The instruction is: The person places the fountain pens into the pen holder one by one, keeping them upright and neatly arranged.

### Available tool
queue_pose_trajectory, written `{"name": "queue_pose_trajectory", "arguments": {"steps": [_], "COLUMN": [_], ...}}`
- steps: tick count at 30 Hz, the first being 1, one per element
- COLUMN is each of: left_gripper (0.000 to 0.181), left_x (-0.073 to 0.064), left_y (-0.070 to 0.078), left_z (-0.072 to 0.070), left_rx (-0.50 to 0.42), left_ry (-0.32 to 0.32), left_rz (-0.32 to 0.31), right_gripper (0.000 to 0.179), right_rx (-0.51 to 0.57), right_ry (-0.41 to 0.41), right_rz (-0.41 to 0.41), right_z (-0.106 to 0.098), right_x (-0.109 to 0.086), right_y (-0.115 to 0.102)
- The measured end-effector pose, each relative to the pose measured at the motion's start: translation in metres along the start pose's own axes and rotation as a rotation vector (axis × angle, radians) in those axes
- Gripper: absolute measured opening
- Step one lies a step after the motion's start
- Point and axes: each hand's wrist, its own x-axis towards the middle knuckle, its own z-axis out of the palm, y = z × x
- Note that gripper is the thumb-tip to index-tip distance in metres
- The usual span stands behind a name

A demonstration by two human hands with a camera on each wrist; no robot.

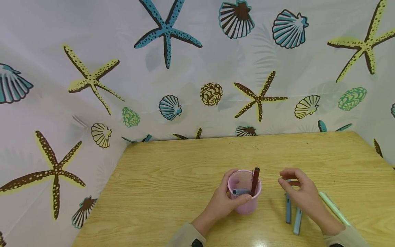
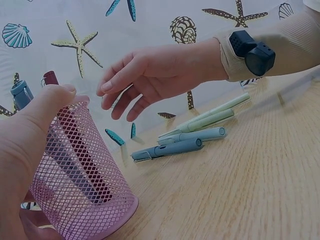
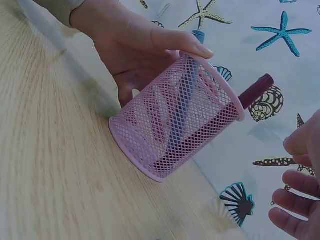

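Pink metal mesh makes up the cup (image 1: 247, 207) that my left hand (image 1: 223, 202) grasps, my thumb lying over the near rim and my fingers wrapped round the far side of the wall. The cup is upright on the wooden table (image 1: 172, 178), and inside it lean two pens: a dark red pen (image 1: 255, 180), which sticks up well above the rim on the right, and a blue-grey pen (image 1: 242, 191), tipped towards the left side near my thumb. My right hand (image 1: 303, 193) is released, holding nothing, its fingers loosely bent and its thumb apart from the cup, in the air to the right of it. Below that hand, more pens lie on the wood: a dark blue pen (image 1: 288, 209) nearest the cup, a light blue pen (image 1: 297, 221) just beside it, and two green pens (image 2: 215, 118) farther to the right, close to each other. Beige sleeves (image 1: 347, 236) reach to my wrists, and a black device (image 2: 252, 52) is strapped over the right cuff. Past the table's back edge hangs a white cloth (image 1: 129, 68), printed with starfish and shells in blue, yellow, brown and green, which also runs along the left side.
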Motion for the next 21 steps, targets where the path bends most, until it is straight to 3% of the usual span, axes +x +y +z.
{"name": "queue_pose_trajectory", "arguments": {"steps": [16, 21], "left_gripper": [0.073, 0.073], "left_x": [0.000, 0.000], "left_y": [-0.001, -0.002], "left_z": [0.001, 0.001], "left_rx": [0.002, -0.014], "left_ry": [0.005, 0.000], "left_rz": [-0.001, -0.011], "right_gripper": [0.022, 0.021], "right_rx": [-0.105, -0.137], "right_ry": [0.012, 0.034], "right_rz": [0.074, 0.065], "right_z": [-0.034, -0.042], "right_x": [-0.013, -0.015], "right_y": [0.008, 0.012]}}
